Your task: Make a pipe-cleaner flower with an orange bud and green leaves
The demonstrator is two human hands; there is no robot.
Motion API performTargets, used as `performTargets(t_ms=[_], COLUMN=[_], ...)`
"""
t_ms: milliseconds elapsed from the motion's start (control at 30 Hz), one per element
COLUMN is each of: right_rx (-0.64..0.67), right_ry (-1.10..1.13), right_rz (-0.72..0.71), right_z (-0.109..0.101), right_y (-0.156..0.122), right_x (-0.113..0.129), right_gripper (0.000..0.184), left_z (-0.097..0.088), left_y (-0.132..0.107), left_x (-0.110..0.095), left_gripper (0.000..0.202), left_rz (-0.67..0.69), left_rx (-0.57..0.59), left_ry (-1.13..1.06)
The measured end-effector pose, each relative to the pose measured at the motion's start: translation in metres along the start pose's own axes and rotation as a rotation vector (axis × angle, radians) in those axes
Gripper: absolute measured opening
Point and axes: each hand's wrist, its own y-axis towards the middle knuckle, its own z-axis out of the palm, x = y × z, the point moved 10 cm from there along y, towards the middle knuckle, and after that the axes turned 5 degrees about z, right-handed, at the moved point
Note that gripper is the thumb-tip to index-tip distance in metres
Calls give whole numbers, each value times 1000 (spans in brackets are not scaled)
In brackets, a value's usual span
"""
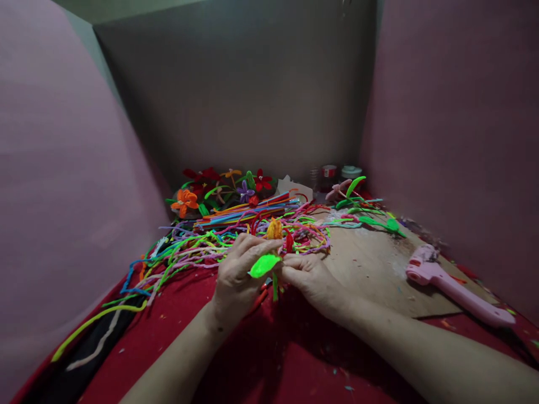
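Observation:
Both hands meet in the middle over the red cloth. My left hand [238, 275] is closed around a pipe-cleaner flower, whose yellow-orange bloom [274, 228] points away from me. A bright green fuzzy leaf [264, 266] lies across the front of the left fingers, and a short green stem [275, 287] hangs below. My right hand [309, 280] pinches the flower by its stem, near the base of the leaf. The exact grip of the right fingertips is hidden. A red fuzzy piece [289, 241] shows just beyond the fingers.
Loose pipe cleaners [202, 247] in many colours spread behind the left hand, with a straight bundle [244, 212] beyond. Finished flowers [185, 202] stand at the back left. A pink hot glue gun [458, 289] lies on a cardboard sheet [362, 264] at right. Pink panels flank both sides.

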Motion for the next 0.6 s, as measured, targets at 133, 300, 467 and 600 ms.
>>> performTargets(t_ms=[133,300,467,600], right_rx=[-16,-11,-80,-160], right_ry=[-30,-38,-2,91], right_rz=[-25,-26,-5,26], right_z=[-3,-3,-14,-26], right_y=[0,0,4,8], right_x=[3,1,-4,-14], right_gripper=[28,30,26,27], left_z=[0,-12,10,28], left_y=[-1,-1,-8,-18], left_x=[6,11,46,65], left_gripper=[18,12,26,26], left_rz=[-96,-161,-459,-631], left_rx=[1,-123,-52,-16], left_ry=[-120,-163,-358,-403])
